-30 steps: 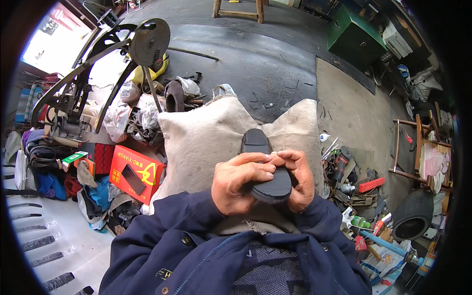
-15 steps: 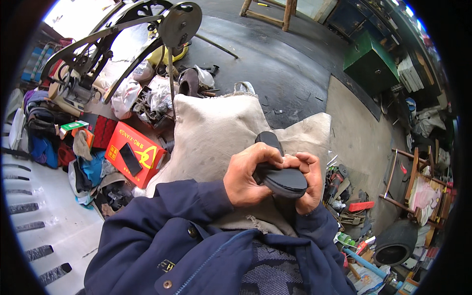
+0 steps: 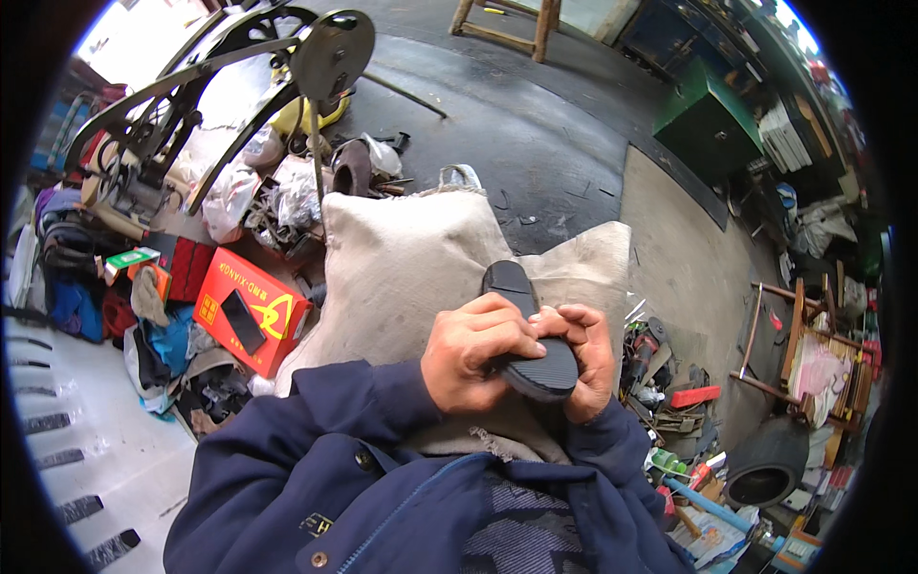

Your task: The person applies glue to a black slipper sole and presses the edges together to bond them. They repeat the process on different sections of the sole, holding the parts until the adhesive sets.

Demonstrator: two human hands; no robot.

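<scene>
A black shoe (image 3: 543, 371), sole side up, lies over my lap between both hands. Its ridged front part points toward me and its heel (image 3: 507, 279) points away. My left hand (image 3: 473, 354) is closed around the shoe's left side, thumb laid across the middle of the sole. On the other side my right hand (image 3: 585, 356) grips the edge, its fingers bent near the left fingertips. The shoe's underside is hidden by the hands. Beneath it a beige cloth apron (image 3: 402, 258) covers my lap.
At left a red box (image 3: 251, 304) carries a black phone (image 3: 244, 321), near piled cloths and bags. A black metal hand-crank machine (image 3: 330, 57) stands at the far left. Tools and scraps, with a red block (image 3: 695, 396), lie at right near a wooden chair frame (image 3: 796, 335).
The shoe has tilted so its ridged sole now faces up more. My left thumb has moved over onto the sole, and my right hand stays on the edge. The whole view has shifted slightly.
</scene>
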